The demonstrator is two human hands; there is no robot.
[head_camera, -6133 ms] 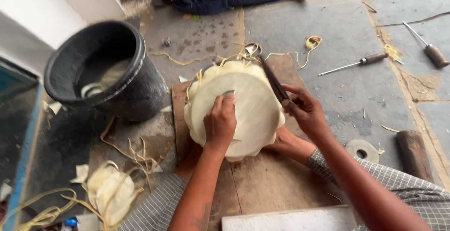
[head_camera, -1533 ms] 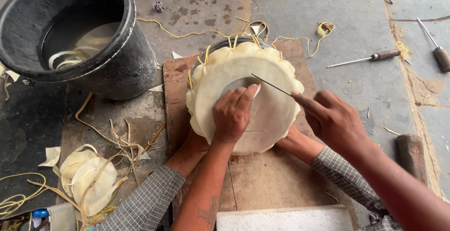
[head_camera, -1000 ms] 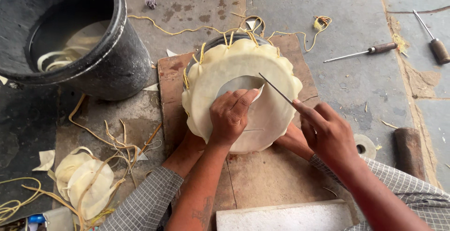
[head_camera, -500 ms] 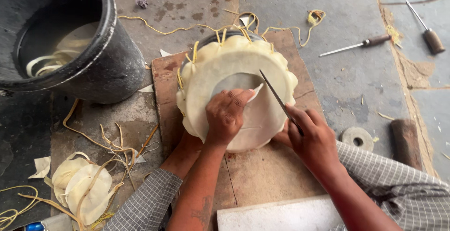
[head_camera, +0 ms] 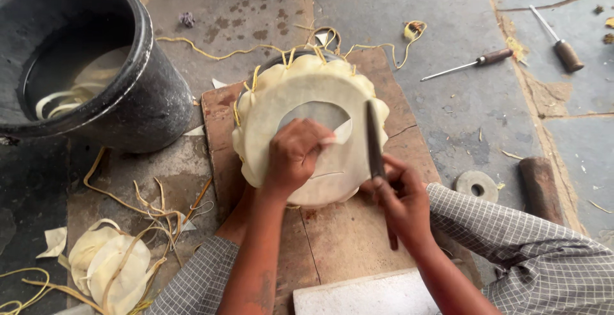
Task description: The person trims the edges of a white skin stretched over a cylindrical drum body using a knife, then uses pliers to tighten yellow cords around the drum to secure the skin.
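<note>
A round drum body covered with a pale hide disc (head_camera: 307, 88) stands on a wooden board (head_camera: 348, 232). Yellow lacing runs around its scalloped rim. A round patch is cut in the hide's middle. My left hand (head_camera: 294, 158) presses on the hide and pinches a loose cut flap. My right hand (head_camera: 400, 203) grips a knife (head_camera: 372, 136), its dark blade lying over the hide's right side and pointing away from me. My legs in checked cloth (head_camera: 511, 244) flank the board, with a foot against the drum's near edge.
A black bucket (head_camera: 147, 104) holding water and hide strips stands at the left. Two awls with wooden handles (head_camera: 473, 65) (head_camera: 556, 40), a metal ring (head_camera: 476, 184) and a wooden cylinder (head_camera: 540, 187) lie at the right. Hide scraps (head_camera: 109, 270) lie at lower left, a white slab (head_camera: 364, 296) near me.
My right hand has drawn the knife back toward me, and the blade has turned from slanting to nearly straight. My left hand stays on the hide, holding the flap.
</note>
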